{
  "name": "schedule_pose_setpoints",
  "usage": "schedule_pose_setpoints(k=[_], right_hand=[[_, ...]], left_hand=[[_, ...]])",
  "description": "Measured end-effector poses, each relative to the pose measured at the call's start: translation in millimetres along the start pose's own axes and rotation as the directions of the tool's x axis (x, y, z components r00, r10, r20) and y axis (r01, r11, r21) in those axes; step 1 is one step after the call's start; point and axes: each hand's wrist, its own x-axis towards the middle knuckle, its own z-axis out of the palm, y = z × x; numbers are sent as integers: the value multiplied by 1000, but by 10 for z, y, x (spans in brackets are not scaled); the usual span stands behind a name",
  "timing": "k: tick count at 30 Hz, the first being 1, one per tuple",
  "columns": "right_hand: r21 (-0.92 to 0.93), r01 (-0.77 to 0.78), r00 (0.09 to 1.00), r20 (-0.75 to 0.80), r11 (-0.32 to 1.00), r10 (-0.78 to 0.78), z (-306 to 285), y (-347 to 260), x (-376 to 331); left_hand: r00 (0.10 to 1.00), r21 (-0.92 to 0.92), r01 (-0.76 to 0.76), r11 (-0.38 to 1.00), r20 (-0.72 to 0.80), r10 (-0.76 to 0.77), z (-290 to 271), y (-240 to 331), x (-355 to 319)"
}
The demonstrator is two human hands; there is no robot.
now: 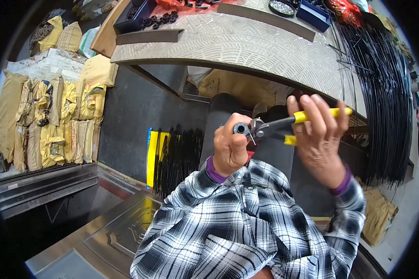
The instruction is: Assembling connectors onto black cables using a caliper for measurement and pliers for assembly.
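My left hand (230, 149) is closed around a small grey tube-shaped part (241, 128), held up in front of my chest. My right hand (319, 137) grips a pair of pliers with yellow handles (312, 116). The pliers' metal jaws (257, 129) meet the tube part at its right side, where a thin wire end sticks down. Both sleeves are black-and-white plaid with purple cuffs.
A patterned worktable (246, 46) runs across the top with dark trays (135, 14) and small black parts. A large bundle of black wires (381, 93) hangs at the right. Short black rods on a yellow sheet (172, 153) lie below. Yellow sacks (56, 121) are stacked at the left.
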Motion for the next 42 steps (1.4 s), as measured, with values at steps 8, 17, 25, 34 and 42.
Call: schedule_pose_setpoints(k=[8, 17, 25, 34, 42], right_hand=[[181, -295, 955, 51, 938, 291, 146, -396, -286], [876, -222, 870, 377, 428, -319, -222, 426, -209], [803, -595, 742, 545, -10, -390, -192, 443, -388], [63, -902, 396, 513, -427, -761, -240, 495, -657], [663, -227, 920, 386, 714, -65, -432, 241, -630]], left_hand=[[1000, 87, 4, 996, -26, -2, 111, 54, -7], [891, -81, -39, 996, 448, 71, -115, 11, -10], [795, -200, -22, 980, 591, 139, -119, -10, 50], [644, -296, -1, 955, 731, 227, -25, -73, 102], [795, -156, 78, 985, 606, 33, -78, -101, 84]])
